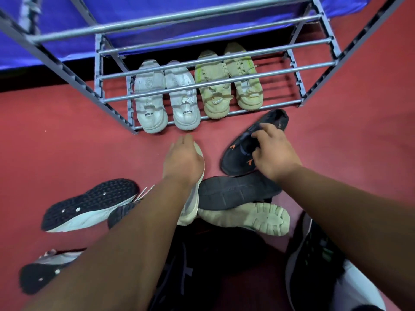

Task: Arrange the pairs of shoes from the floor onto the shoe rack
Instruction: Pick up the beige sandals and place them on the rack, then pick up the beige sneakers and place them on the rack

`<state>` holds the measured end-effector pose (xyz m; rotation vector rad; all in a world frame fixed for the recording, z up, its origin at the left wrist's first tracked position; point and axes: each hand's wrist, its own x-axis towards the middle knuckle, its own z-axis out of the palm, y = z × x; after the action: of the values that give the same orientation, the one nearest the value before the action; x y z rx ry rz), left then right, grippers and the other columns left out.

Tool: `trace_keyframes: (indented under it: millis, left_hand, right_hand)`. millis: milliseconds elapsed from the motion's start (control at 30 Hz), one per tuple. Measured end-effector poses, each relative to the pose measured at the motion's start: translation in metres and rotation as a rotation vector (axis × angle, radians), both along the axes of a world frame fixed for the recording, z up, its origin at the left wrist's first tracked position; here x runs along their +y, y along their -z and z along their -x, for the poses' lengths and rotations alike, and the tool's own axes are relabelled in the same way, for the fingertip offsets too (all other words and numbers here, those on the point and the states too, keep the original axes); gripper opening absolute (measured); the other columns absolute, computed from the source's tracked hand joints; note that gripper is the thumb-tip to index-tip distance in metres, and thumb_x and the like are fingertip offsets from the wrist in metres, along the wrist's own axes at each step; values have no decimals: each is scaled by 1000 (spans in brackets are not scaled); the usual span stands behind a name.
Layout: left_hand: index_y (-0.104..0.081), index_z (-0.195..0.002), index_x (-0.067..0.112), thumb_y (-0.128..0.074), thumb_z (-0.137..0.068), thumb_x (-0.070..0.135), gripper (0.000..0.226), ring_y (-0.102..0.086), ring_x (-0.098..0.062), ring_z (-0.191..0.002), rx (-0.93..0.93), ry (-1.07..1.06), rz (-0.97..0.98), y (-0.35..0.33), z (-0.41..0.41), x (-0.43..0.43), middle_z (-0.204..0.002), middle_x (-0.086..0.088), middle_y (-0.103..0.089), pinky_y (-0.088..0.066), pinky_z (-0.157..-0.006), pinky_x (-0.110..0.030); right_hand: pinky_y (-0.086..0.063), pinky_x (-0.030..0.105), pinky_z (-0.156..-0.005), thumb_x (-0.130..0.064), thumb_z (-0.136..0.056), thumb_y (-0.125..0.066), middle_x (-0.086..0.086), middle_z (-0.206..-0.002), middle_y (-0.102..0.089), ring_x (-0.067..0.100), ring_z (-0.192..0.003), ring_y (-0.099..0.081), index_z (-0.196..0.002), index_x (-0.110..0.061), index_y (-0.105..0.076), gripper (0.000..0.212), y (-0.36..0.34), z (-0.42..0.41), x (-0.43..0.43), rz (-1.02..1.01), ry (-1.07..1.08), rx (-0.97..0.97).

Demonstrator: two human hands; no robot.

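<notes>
A grey metal shoe rack [202, 85] stands ahead on the red floor. Its bottom shelf holds a white pair [166, 97] on the left and a pale green pair [229, 79] to their right. My right hand [274, 151] grips a black shoe with orange marks [238, 153] at its opening, just in front of the rack. My left hand [183, 161] lies over a cream shoe [190, 205], fingers around its top. A second black shoe [235, 191] lies sole up between my arms, resting on another cream shoe [247, 217] that also lies sole up.
Two black-soled grey sneakers [89, 205] [42, 273] lie tipped over at the left. More dark shoes [190, 265] [314, 265] sit near my body. A blue cloth [157, 10] hangs behind the rack. The right end of the bottom shelf holds no shoes.
</notes>
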<state>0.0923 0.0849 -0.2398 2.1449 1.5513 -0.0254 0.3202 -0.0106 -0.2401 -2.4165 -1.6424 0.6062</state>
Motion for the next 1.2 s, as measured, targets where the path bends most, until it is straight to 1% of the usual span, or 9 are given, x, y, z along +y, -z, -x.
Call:
trace_keyframes:
  millis: [133, 267, 433, 567, 733, 900, 1033, 1133, 1200]
  left_hand:
    - [-49, -133, 7, -53, -97, 49, 55, -49, -36, -119, 220, -49, 29, -6, 40, -39, -131, -14, -53, -43, -99, -47]
    - [-38, -142, 4, -53, -92, 62, 79, -45, -37, -130, 273, -139, 74, -10, 69, -87, -141, -16, -46, -38, -109, -49]
    - [-15, -163, 4, -39, -96, 71, 97, -15, -32, -158, 348, -116, 214, -20, 79, -126, -168, -16, -24, -16, -128, -47]
    - [-41, -141, 13, -61, -90, 64, 75, -39, -30, -141, 304, -102, 188, -31, 86, -130, -145, -9, -51, -39, -112, -49]
    - [-47, -133, 14, -65, -89, 58, 64, -42, -30, -134, 270, -133, 235, -37, 88, -126, -132, -7, -57, -47, -100, -51]
    - [-42, -139, 14, -63, -91, 58, 68, -38, -30, -139, 268, -142, 265, -29, 89, -126, -141, -8, -51, -47, -103, -53]
    - [-42, -137, 9, -64, -95, 48, 61, -43, -33, -137, 228, -133, 294, -31, 92, -122, -141, -14, -52, -45, -107, -49]
    - [-43, -136, 7, -60, -99, 32, 48, -52, -37, -129, 188, -189, 335, -41, 88, -118, -137, -18, -55, -46, -101, -47]
    - [-45, -135, 7, -55, -96, 21, 42, -55, -39, -126, 165, -214, 341, -51, 84, -119, -137, -18, -56, -48, -101, -48]
  right_hand:
    - [-43, 42, -109, -18, -92, -58, 12, -141, -51, 37, -128, -47, -136, -9, -61, 45, -16, 21, -20, 150, -6, -3]
    - [-47, 44, -103, -16, -88, -58, 13, -129, -52, 38, -120, -53, -129, -9, -61, 42, -30, 51, -42, 236, 9, 49]
    - [-44, 43, -103, -26, -85, -65, 14, -129, -51, 38, -121, -51, -123, -10, -56, 42, -32, 84, -95, 347, 64, 80]
    - [-41, 46, -108, -45, -80, -71, 12, -136, -40, 38, -129, -44, -136, -11, -43, 71, -17, 89, -137, 532, 3, -35]
    - [-41, 45, -107, -30, -84, -69, 12, -139, -37, 36, -126, -43, -144, -16, -37, 69, -6, 83, -150, 529, -28, -234]
    - [-47, 48, -100, -35, -85, -71, 10, -141, -46, 38, -125, -48, -141, -12, -43, 67, -12, 69, -140, 597, -29, -96]
    - [-51, 38, -94, -46, -69, -74, 8, -137, -55, 33, -121, -53, -137, -20, -55, 75, -41, 61, -124, 603, -3, -9]
    - [-46, 27, -68, -53, -63, -75, 1, -112, -68, 22, -94, -63, -105, -26, -69, 51, -67, 57, -105, 592, 61, 170]
    - [-50, 29, -64, -62, -63, -69, 4, -99, -74, 24, -83, -68, -95, -24, -72, 50, -85, 52, -96, 563, 133, 293]
